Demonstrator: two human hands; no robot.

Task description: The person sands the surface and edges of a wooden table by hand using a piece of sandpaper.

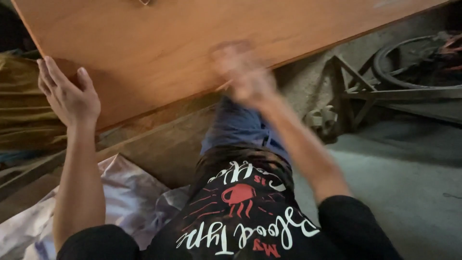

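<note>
Closest to the lens is the person's black printed shirt (pixel 240 216) at 6 o'clock, with blue trousers (pixel 240 127) showing just above it. From there both bare arms run up to a big orange-brown wooden panel (pixel 159 43) that fills the frame from about 10 to 1 o'clock.

The left hand (pixel 67 94), out at 9 o'clock, is spread open with the palm flat against the panel's left edge, fingers straight, not clamped around anything. The right hand (pixel 240 72), near the middle, is smeared with motion blur right at the panel's lower edge, so I honestly can't tell if it's gripping, open, or holding something small.

My read: the panel is being steadied at one edge while the other hand works along the lower one. Whatever comes next looks like it needs that left palm staying planted so the board doesn't slide.

Room-wise, the lower edge runs diagonally and sits just over the knees, so it's tight there. At 7 o'clock there's a crumpled pale cloth (pixel 130 192). At 2 to 3 o'clock a dark wheel rim (pixel 385 72) and a wooden frame (pixel 356 91) sit near the panel's right end. The grey concrete floor (pixel 399 192) at 4 o'clock has the most free space.
</note>
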